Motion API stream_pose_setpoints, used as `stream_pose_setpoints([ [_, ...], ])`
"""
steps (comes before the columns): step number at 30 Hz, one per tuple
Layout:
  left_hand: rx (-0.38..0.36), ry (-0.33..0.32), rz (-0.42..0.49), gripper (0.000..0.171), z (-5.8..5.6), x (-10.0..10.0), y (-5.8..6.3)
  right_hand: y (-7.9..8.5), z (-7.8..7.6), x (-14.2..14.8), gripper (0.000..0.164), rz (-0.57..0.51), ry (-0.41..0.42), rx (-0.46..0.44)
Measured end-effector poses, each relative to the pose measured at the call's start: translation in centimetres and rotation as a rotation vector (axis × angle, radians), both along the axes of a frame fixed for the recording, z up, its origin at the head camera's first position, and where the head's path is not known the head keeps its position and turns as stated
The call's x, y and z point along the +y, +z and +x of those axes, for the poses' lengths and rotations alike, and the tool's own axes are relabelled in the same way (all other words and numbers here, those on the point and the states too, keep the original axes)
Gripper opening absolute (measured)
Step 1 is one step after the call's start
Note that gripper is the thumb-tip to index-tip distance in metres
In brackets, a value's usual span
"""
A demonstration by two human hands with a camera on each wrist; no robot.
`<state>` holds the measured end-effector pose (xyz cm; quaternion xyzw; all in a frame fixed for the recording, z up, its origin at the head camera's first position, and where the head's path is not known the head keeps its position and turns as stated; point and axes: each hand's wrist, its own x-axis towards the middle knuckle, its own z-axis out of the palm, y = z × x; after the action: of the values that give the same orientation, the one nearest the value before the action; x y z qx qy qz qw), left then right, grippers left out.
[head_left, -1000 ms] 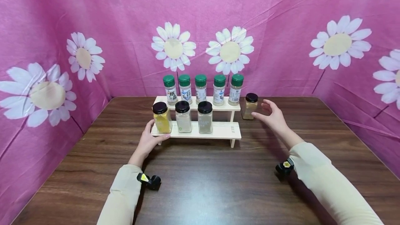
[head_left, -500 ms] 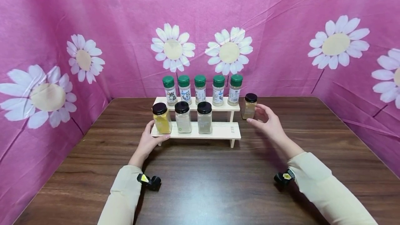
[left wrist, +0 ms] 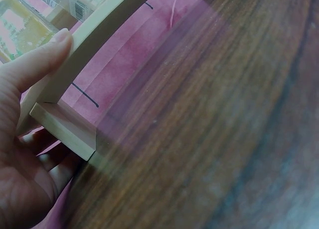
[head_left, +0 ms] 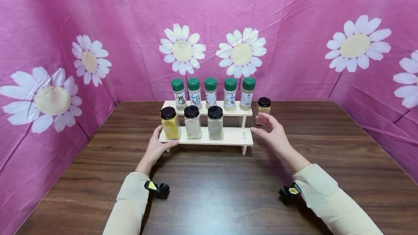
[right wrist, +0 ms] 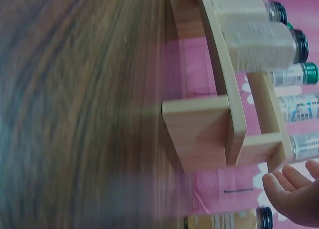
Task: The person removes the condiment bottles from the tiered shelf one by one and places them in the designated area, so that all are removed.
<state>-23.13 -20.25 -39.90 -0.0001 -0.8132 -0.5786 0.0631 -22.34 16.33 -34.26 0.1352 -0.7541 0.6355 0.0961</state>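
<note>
A two-tier wooden spice rack (head_left: 233,137) stands on the table. My left hand (head_left: 156,148) grips its left end, thumb (left wrist: 47,54) along the lower shelf's front edge and fingers around the end by the leg. On the lower shelf are a yellow spice jar (head_left: 171,128), a pale one (head_left: 193,128) and a greyish one (head_left: 215,128), all black-capped. My right hand (head_left: 275,135) holds nothing, its thumb close to the lower shelf's right end and its fingers loosely bent. Just behind it stands a black-capped jar of tan spice (head_left: 263,108), partly hidden by the fingers.
Several green-capped spice bottles (head_left: 230,97) line the upper shelf. The dark wooden table (head_left: 209,191) spreads in front of the rack. A pink cloth with white daisies (head_left: 209,10) hangs behind and at both sides.
My right hand reached the tan spice jar at the rack's right, then came away from it, left and toward me, to the lower shelf's end. The left hand has stayed on the rack.
</note>
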Motion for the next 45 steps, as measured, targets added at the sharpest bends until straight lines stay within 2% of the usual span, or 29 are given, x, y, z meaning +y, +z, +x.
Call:
stream_pose_setpoints([
  [10,0.005,-0.001,0.002,0.084,0.0,-0.2,-0.1,-0.5,-0.1,-3.3,0.053,-0.056,0.102,0.011],
  [22,0.000,-0.001,-0.009,0.085,0.0,-0.1,0.0,-1.0,-0.7,-6.8,0.055,-0.029,0.136,0.028],
  [33,0.001,-0.001,-0.010,0.085,0.0,-0.1,0.0,-1.4,-1.2,-9.1,0.055,-0.011,0.095,0.024],
  [45,0.002,0.000,-0.002,0.084,0.0,0.0,0.0,-1.4,-0.9,-11.4,0.055,0.005,-0.081,0.022],
])
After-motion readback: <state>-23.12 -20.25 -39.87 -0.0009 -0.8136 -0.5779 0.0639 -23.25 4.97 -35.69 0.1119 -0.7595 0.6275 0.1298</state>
